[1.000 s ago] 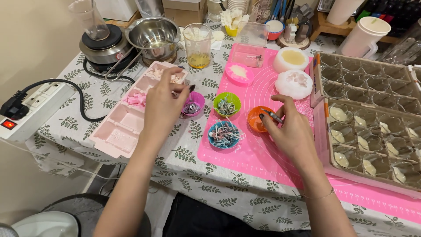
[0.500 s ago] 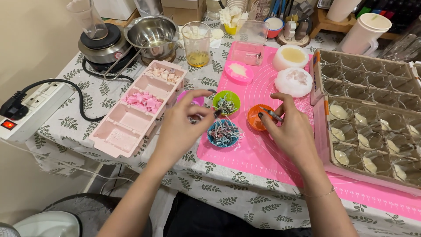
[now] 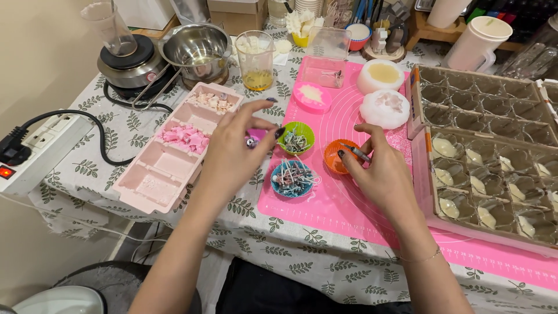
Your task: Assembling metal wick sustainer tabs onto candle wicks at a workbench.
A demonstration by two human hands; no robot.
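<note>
My left hand [image 3: 229,152] hovers over a small purple cup [image 3: 257,134] beside the pink divided tray [image 3: 152,187], which holds pink and pale wax chunks. Its fingers are spread. A small silvery bit shows under them, and I cannot tell whether it is pinched or lying in the cup. My right hand [image 3: 381,174] rests on the pink mat [image 3: 340,218] and holds thin metal tweezers [image 3: 356,152], their tip at the rim of the orange cup [image 3: 333,158]. A green cup [image 3: 297,137] and a blue cup [image 3: 292,178], both full of wicks, sit between my hands.
A cardboard divider tray [image 3: 427,168] with several small wax-filled glasses is at the right. Two white round moulds [image 3: 388,108] and a pink mould sit farther back. A steel pot [image 3: 197,45], hotplate [image 3: 125,64], measuring cup [image 3: 256,55] and power strip [image 3: 35,145] are on the left.
My left hand moved from the pink divided tray's side rightward over the purple cup and spread its fingers. My right hand with the tweezers stayed put.
</note>
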